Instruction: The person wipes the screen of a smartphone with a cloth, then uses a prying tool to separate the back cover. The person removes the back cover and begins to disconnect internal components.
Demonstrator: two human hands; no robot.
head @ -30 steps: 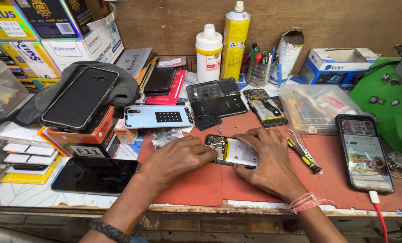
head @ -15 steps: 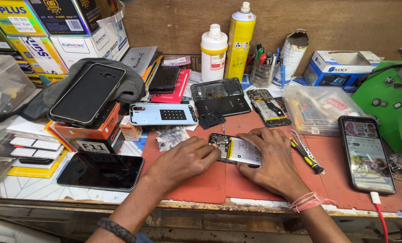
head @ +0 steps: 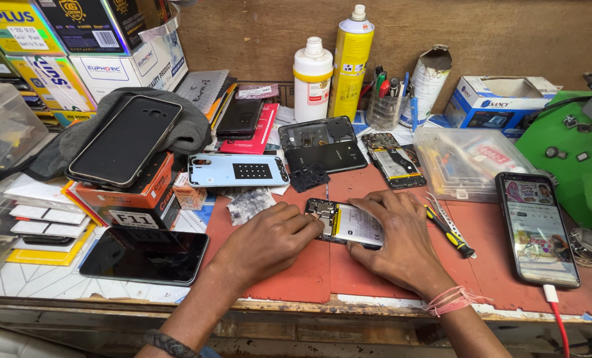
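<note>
Left hand is down on the red mat, fingers curled in, tips touching the top end of the opened phone, right at the exposed board section; it pins more than it grips. Right hand lies flat-ish over the lower half, fingers spread and pressing on the white battery, holding nothing else. The phone lies face down with its back off, mid-mat, between both hands, near the counter's front edge. My read: mid-disassembly, working the board or a connector at the top edge while the other hand steadies the body (can't see whether a fingernail or a small tool is under the left fingertips, too small to tell). A fine move at that spot would call for light, steady pressure and no sliding of the phone on the mat. Yellow-and-black screwdriver and tweezers lie just right of the right hand, within easy reach. Light blue back cover lies above the left hand, a black frame piece beside it. A lit phone on a red cable lies well to the right; a dark phone lies off the mat to the left.
</note>
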